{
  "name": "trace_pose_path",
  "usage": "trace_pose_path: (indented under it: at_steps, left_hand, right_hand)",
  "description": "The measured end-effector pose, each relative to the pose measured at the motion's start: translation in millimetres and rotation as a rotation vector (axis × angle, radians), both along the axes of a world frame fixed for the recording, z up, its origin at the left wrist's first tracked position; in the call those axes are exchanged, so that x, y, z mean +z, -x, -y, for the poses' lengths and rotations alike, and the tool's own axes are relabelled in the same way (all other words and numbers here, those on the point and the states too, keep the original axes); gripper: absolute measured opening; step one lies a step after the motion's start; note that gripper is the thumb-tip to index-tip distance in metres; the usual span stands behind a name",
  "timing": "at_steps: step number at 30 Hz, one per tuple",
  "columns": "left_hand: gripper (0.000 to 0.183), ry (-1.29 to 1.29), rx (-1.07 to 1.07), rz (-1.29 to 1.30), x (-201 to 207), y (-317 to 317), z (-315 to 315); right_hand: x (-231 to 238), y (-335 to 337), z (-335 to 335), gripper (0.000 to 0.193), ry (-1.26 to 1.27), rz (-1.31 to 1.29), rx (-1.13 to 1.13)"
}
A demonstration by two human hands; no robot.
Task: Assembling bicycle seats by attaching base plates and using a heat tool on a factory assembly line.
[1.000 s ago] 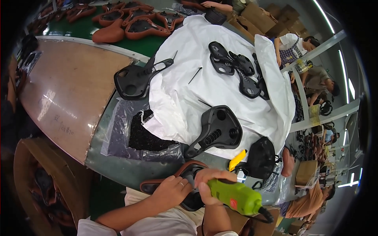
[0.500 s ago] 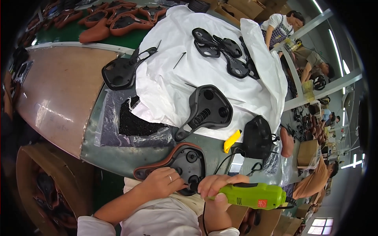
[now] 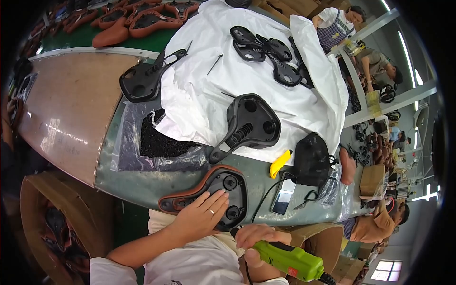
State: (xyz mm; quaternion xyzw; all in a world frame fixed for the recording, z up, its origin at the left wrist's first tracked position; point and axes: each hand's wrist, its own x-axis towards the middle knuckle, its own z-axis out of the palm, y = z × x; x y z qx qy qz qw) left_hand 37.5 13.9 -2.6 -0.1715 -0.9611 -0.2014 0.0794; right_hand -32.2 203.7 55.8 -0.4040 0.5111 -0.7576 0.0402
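Note:
A bicycle saddle (image 3: 240, 194) with a brown rim and black base lies underside up at the table's near edge. Across its middle rests my left hand (image 3: 203, 211), fingers stretched out flat and holding nothing. My right hand (image 3: 259, 237) is wrapped round a green electric screwdriver (image 3: 289, 261), whose dark nose end is beside the saddle's near right edge, apparently off it. Beyond the saddle, a black saddle base (image 3: 256, 123) lies on the white sheet (image 3: 199, 111). Left of that, a clear plastic bag holds many small black screws (image 3: 166, 142).
A yellow-handled tool (image 3: 280, 164), a phone (image 3: 283, 195), scissors (image 3: 309, 199) and a black bag (image 3: 311, 159) lie on the right. More saddle bases (image 3: 286, 75) are on the sheet, brown saddles (image 3: 154, 23) far left. Cardboard boxes (image 3: 35, 213) flank me; co-workers sit at right.
The screwdriver has drawn back from the saddle, down toward me, with my right hand. My left hand's fingers have straightened and now lie flat on the saddle.

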Motion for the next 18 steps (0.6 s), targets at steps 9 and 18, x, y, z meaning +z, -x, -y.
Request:
trace_pose_path:
  at_steps: [9, 18]
  left_hand:
    - [0.084, 0.072, 0.007, -0.027, -6.1, -1.2, -1.4]
    - [0.076, 0.099, 0.029, -0.021, -9.2, -3.3, -3.4]
  right_hand:
    - [-2.2, 8.1, 17.5, 0.052, -0.06, -0.137, 0.113]
    - [1.9, 15.7, 26.7, 0.042, -0.083, -0.156, 0.213]
